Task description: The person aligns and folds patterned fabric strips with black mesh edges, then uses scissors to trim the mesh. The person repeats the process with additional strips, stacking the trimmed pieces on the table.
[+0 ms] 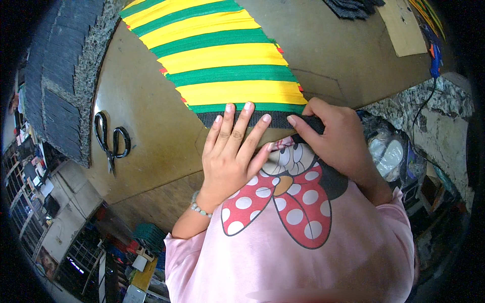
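A long row of yellow and green striped bands [232, 93] lies on the brown table, with small red bits along both side edges. Along the near edge of the stripes runs a black woven strap [279, 120]. My left hand [227, 144] rests flat with fingers spread, its fingertips on the strap and the lowest green stripe. At the strap's right end, my right hand [337, 134] has its thumb and curled fingers closed on the strap. Part of that end is hidden under the hand.
Black-handled scissors [109, 154] lie left of the stripes. A stack of dark grey pieces [58, 76] stands at the far left. Dark cloth [352, 7], a cardboard piece [401, 28] and coloured cords [434, 58] are at the back right. Clear plastic bags [389, 151] sit beyond my right arm.
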The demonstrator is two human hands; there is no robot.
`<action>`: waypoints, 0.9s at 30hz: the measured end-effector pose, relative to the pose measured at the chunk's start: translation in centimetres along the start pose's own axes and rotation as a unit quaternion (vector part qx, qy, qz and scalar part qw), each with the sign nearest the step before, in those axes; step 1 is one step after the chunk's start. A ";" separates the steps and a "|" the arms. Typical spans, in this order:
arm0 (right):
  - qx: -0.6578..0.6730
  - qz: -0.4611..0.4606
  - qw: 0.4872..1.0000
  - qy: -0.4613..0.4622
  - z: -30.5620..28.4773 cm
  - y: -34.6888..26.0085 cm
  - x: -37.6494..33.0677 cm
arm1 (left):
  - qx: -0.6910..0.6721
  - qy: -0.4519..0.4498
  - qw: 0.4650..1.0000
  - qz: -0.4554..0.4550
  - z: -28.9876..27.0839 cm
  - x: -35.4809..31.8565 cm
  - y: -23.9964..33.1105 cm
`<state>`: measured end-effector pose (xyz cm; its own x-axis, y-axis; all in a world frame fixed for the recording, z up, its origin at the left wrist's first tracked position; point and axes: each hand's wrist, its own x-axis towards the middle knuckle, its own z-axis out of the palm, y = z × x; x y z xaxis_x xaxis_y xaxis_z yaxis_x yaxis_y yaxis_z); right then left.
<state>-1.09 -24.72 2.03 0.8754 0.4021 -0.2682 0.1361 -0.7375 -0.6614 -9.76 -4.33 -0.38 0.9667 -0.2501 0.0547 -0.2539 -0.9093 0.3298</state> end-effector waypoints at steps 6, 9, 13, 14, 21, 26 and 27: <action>-0.034 0.019 0.999 -0.008 0.2 -0.3 -0.2 | -0.001 0.088 0.996 0.020 0.9 1.6 1.9; -0.058 0.029 0.998 -0.003 -0.7 -0.1 -0.5 | -0.012 -0.013 0.999 0.029 1.2 2.0 2.1; 0.046 0.065 0.996 -0.029 -2.9 1.0 -0.9 | -0.015 -0.033 0.999 0.033 1.1 1.7 1.9; 0.083 0.108 0.990 -0.040 -3.2 1.2 -0.9 | -0.014 -0.039 0.999 0.034 1.1 1.6 1.8; 0.075 0.087 0.993 -0.015 -2.8 1.8 -1.6 | 0.011 -0.027 0.999 0.030 1.2 1.6 1.9; 0.075 0.081 0.994 -0.013 -2.8 1.6 -1.5 | 0.007 -0.034 0.999 0.023 1.1 1.5 1.9; 0.078 0.087 0.993 -0.015 -2.8 1.5 -1.5 | 0.012 -0.038 0.999 0.023 1.1 1.5 1.8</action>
<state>-0.88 -27.93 3.36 0.8649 0.2932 -0.4074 -0.0922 -0.7050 -0.7031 -8.81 -6.76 -0.75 0.9491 -0.3149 -0.0025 -0.2992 -0.9041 0.3050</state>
